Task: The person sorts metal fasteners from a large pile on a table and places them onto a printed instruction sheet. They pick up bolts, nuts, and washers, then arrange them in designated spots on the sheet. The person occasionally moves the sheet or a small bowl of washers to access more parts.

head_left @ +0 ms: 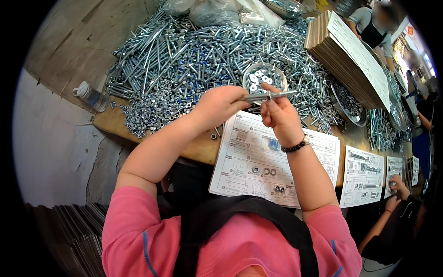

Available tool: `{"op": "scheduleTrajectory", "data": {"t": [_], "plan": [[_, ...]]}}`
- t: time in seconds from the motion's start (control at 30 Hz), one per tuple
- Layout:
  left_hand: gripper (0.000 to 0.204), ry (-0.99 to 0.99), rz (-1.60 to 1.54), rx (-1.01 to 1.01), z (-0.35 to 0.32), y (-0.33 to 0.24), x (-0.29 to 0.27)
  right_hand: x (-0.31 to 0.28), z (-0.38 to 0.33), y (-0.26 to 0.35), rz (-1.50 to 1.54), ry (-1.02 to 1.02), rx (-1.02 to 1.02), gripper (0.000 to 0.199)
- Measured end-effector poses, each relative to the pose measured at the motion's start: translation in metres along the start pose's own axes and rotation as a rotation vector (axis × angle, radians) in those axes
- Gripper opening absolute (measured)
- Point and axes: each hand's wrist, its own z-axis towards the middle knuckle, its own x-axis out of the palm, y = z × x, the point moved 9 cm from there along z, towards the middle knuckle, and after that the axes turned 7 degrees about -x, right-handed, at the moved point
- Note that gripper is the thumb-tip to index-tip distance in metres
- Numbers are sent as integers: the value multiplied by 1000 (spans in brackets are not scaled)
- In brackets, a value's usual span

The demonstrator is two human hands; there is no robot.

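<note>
A long silver steel bolt lies nearly level between the 2 hands, its long axis running left to right across the view, raised just above the table edge. The left hand is curled closed around the bolt's left end, fingers folded over it. The right hand sits just beside it, under the shaft, with its fingertips pinching the bolt near the middle; the free end pokes out to the right, past the right hand (whether a nut or washer rides on the shaft is too small to tell). A dark beaded bracelet circles the right wrist.

Directly behind the hands stands a small round metal bowl of washers, and beyond it spreads a great heap of silver bolts and nuts over the wooden table. Below the hands lies a white printed parts sheet with a few washers and nuts set on it. A clear plastic bottle lies at the table's left corner.
</note>
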Motion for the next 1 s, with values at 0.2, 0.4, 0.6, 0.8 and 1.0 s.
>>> {"op": "scheduleTrajectory", "data": {"t": [0.2, 0.4, 0.6, 0.8, 1.0], "plan": [[19, 173, 95, -12, 5, 1, 34, -67, -12, 9, -249, -130, 31, 15], [21, 300, 164, -113, 8, 51, 69, -61, -20, -9, -1420, 187, -164, 15], [24, 221, 105, -206, 4, 75, 61, -57, -30, -17, -1593, 157, -337, 8], [26, 238, 218, -170, -8, 79, 68, -56, -38, -10, -1601, 137, -509, 8], [27, 227, 236, -217, -4, 82, 73, -97, -31, -4, -1561, 51, -334, 9]]}}
